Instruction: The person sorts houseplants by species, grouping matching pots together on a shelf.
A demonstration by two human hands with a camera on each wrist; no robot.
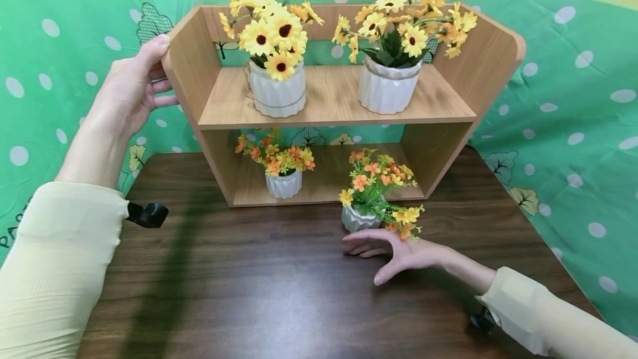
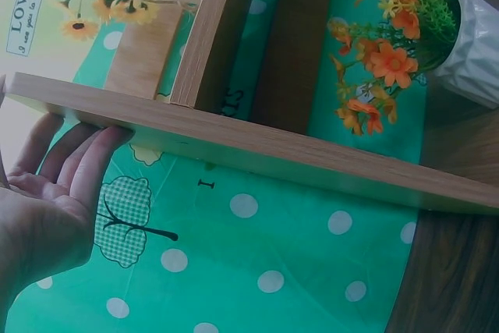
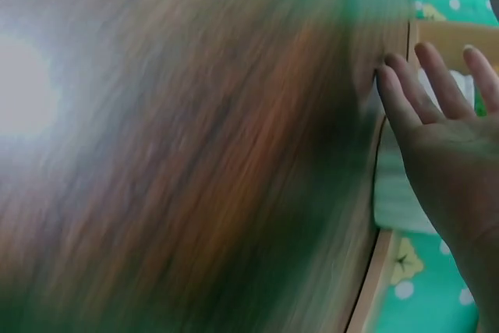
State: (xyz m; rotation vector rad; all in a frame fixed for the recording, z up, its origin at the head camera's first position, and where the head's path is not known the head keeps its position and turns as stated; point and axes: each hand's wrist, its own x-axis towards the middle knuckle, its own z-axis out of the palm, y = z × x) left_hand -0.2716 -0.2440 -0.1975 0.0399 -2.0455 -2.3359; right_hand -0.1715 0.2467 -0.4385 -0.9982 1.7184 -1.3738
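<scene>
A two-tier wooden shelf (image 1: pixel 336 122) stands on the dark table. My left hand (image 1: pixel 130 85) grips the upper edge of its left side panel (image 2: pixel 257 144), thumb at the front edge and fingertips against the outer face. My right hand (image 1: pixel 386 248) is low over the table, fingers loosely bent and thumb spread apart, holding nothing. Just beyond it, in front of the shelf, sits a small white pot (image 1: pixel 360 219) of orange and yellow flowers. Some of its blossoms (image 1: pixel 406 216) hang over the back of that hand.
On the upper tier are two larger white pots, one left (image 1: pixel 279 90) and one right (image 1: pixel 387 87), with yellow daisies. A small flower pot (image 1: pixel 284 184) stands on the lower tier's left. A green dotted cloth (image 1: pixel 573 98) hangs behind the table (image 1: pixel 249 281).
</scene>
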